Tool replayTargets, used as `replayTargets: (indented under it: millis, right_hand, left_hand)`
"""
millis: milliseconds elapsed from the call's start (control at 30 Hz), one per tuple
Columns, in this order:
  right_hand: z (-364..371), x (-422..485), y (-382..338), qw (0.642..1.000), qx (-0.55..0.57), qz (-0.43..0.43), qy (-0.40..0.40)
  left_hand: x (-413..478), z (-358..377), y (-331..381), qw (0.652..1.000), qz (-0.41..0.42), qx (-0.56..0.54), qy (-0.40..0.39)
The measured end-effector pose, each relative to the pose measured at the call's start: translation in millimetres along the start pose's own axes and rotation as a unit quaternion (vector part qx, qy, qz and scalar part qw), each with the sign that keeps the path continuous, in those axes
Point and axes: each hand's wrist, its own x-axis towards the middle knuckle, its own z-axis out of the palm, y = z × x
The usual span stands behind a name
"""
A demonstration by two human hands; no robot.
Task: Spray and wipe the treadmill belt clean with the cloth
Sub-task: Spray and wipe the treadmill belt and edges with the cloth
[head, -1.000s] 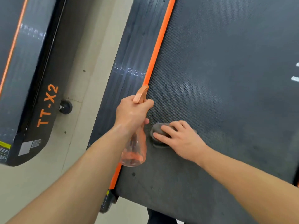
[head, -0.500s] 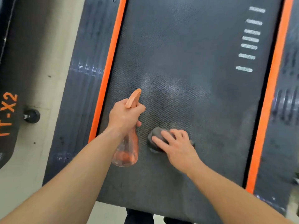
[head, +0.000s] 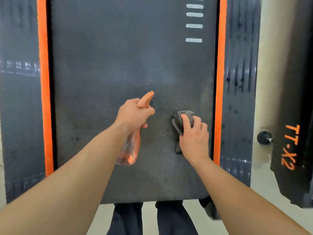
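Note:
The dark textured treadmill belt [head: 118, 56] fills the view, framed by orange strips on both sides. My left hand [head: 133, 114] grips the neck of a clear orange spray bottle [head: 130, 150], its orange nozzle pointing forward over the belt's middle. A crumpled grey cloth [head: 179, 121] lies on the belt near the right orange strip. My right hand [head: 194, 134] lies on it with bent fingers, pressing it against the belt. A paler, damp-looking patch [head: 144, 78] shows on the belt ahead of the bottle.
Ribbed black side rails [head: 237, 82] flank the belt. A second treadmill marked TT-X2 [head: 291, 150] stands to the right with a small black wheel [head: 263, 137] on the pale floor. My legs [head: 152, 219] are at the belt's rear edge.
My right hand has slid the cloth to the right, from the belt's middle toward the right orange strip. The view has swung right, and the bottle now hangs over the belt's centre.

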Motion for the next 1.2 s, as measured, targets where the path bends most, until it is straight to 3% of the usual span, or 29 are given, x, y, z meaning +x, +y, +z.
replayTargets:
  millis: [67, 367, 567, 733, 933, 1200]
  right_hand:
    - [2, -17, 8, 1.000, 0.008, 0.003, -0.026]
    - [20, -63, -14, 0.983, 0.056, 0.171, -0.035]
    - [23, -64, -8, 0.986, 0.054, 0.155, 0.000]
    - [27, -65, -7, 0.987, 0.058, 0.149, 0.008]
    - [25, -65, -6, 0.987, 0.058, 0.150, 0.005]
    - [17, -59, 0, 0.988, 0.073, 0.135, 0.003]
  left_hand:
    - [0, 19, 9, 1.000, 0.014, 0.021, -0.013]
    - [12, 79, 62, 0.989, 0.069, 0.110, -0.071]
    - [21, 100, 85, 0.983, 0.044, 0.174, -0.044]
    - [23, 97, 91, 0.982, 0.070, 0.176, -0.022]
    - [22, 99, 85, 0.975, 0.037, 0.207, -0.065]
    - [10, 88, 70, 0.971, 0.078, 0.215, -0.073]
